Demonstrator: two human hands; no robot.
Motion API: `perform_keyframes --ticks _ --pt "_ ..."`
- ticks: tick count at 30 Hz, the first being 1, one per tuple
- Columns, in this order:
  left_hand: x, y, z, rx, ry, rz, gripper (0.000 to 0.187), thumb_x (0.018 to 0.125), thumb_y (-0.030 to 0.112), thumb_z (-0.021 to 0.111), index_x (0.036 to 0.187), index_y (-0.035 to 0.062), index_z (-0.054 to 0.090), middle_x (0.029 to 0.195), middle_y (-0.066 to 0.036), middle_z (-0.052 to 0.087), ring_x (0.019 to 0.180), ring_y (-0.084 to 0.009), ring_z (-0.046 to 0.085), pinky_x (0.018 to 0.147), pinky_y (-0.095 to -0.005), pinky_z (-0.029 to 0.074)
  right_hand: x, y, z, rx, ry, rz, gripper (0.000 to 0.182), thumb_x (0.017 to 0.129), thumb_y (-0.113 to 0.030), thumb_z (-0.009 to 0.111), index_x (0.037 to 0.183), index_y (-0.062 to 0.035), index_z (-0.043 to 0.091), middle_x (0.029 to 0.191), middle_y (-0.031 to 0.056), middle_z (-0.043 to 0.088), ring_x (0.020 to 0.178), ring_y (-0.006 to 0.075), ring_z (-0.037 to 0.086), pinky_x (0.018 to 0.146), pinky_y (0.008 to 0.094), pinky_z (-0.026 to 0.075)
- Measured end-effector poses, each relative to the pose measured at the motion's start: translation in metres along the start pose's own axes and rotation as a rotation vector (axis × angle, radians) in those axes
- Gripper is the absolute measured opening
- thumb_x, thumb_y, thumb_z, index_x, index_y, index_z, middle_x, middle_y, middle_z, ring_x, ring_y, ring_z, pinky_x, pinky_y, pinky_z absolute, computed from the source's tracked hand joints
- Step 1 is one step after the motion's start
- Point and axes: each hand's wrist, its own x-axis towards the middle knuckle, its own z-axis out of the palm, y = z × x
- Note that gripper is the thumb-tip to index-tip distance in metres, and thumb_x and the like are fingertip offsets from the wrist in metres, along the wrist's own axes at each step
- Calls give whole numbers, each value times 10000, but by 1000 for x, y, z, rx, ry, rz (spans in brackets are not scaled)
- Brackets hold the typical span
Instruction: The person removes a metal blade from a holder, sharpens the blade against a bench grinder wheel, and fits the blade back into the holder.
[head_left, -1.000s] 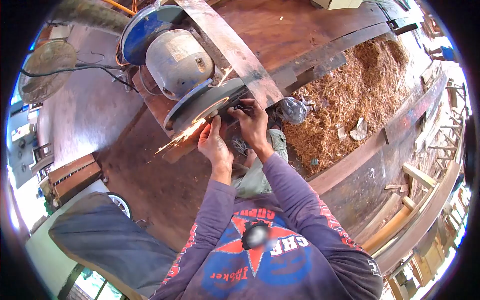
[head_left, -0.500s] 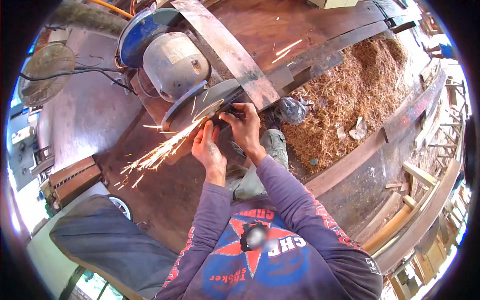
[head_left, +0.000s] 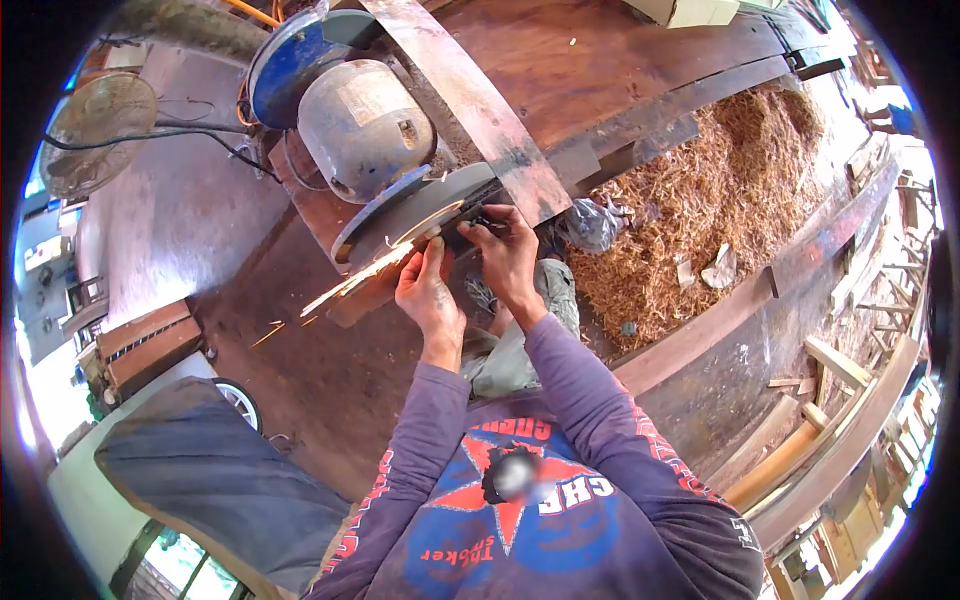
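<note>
A bench grinder (head_left: 362,128) with a rounded grey motor housing stands ahead of me. Its near grinding wheel (head_left: 462,186) throws sparks down to the left. My left hand (head_left: 431,300) is pinched close under the wheel's edge. To its right, my right hand (head_left: 512,262) has thumb and fingers closed too. Between them they press a small dark piece, apparently metal, to the wheel; fingers mostly hide it, so I cannot make out its kind.
A blue wheel guard (head_left: 285,80) covers the grinder's far side. A long flat board (head_left: 470,105) runs beside it. Wood shavings (head_left: 690,220) are heaped on the right, with a plastic bag (head_left: 592,226) near my right hand. A wire fan cage (head_left: 100,135) and a dark cable (head_left: 190,137) are at left.
The spray of sparks is narrower and thinner now. My view has shifted slightly, so the grinder and both hands appear a little farther right. Both hands stay at the wheel.
</note>
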Motion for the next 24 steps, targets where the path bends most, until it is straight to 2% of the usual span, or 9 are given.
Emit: perform_keyframes --ticks 2,5,8,12,17,21,23,24 --pt "-2 1 4 2 14 -30 177 844 73 779 979 4 688 973 -64 695 856 -135 667 772 -260 585 1 -2 -3 -35 -43 -20 309 827 4 736 1104 60 612 936 104 720 827 127 663 729 254 531" --pt "-6 4 13 -39 31 -15 196 815 52 805 909 5 638 921 -71 672 789 -153 662 740 -272 586 0 -18 -3 -69 -22 -28 302 825 21 730 1100 72 618 938 114 720 826 137 669 730 260 534" --pt "-3 0 12 -28 28 -28 192 815 41 802 893 9 629 916 -73 670 784 -157 664 726 -267 585 6 -2 -5 -35 -20 -65 298 816 32 734 1088 81 623 945 122 718 831 141 671 738 263 535" --pt "-7 3 17 -43 37 -33 181 815 34 798 895 5 639 918 -74 672 780 -157 665 722 -266 586 8 0 -7 19 -11 -25 306 806 32 744 1081 85 621 948 122 716 831 146 673 747 273 535" --pt "-9 3 20 -27 10 -31 160 812 27 798 885 0 659 920 -80 676 773 -151 663 722 -271 586 11 -6 -11 -82 -19 -137 296 805 21 750 1063 97 627 954 128 709 856 166 670 767 294 534" --pt "-10 0 25 -56 -19 -1 174 814 23 793 908 -6 648 915 -75 672 776 -155 660 723 -275 584 11 -14 -14 -64 -17 -119 307 802 11 760 1064 103 630 963 121 708 868 163 664 775 297 533" --pt "-8 -5 25 -50 24 -27 195 818 18 786 938 -14 635 926 -68 666 784 -164 659 736 -284 586 15 -9 -16 -144 11 -187 285 780 0 770 1043 41 670 993 81 698 861 145 628 779 303 516" --pt "-8 -5 28 -49 24 -25 195 818 18 786 938 -14 635 926 -68 666 784 -164 659 736 -284 586 17 -9 -18 -142 11 -187 285 780 0 770 1043 41 670 993 81 698 861 145 628 779 303 516"
